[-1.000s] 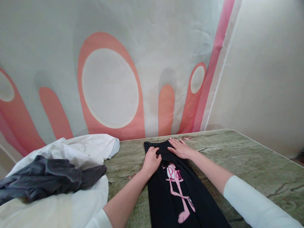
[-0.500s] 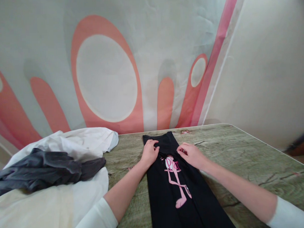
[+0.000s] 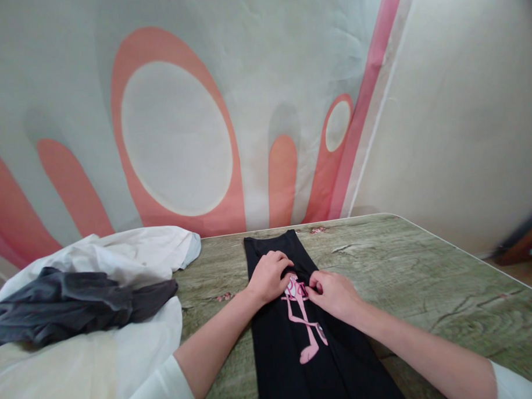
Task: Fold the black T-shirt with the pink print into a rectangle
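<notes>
A black garment [image 3: 289, 373] with a pink cartoon print [image 3: 304, 323] lies lengthwise on the wood-patterned table, its narrow far end near the back edge. My left hand [image 3: 271, 276] rests on its left part above the print, fingers bent and somewhat apart. On the right side of the print, my right hand [image 3: 332, 291] has its thumb and fingertips pinched together on the black cloth. The cloth between the two hands is partly hidden by the fingers.
White and cream cloths [image 3: 141, 250] are heaped on the left, with a dark grey garment [image 3: 77, 302] on top. The table [image 3: 426, 275] extends to the right. Behind it stands a wall [image 3: 253, 78] with red and white shapes.
Both hands have moved nearer to me along the black garment, down to the top of the print. The view has shifted slightly to the right.
</notes>
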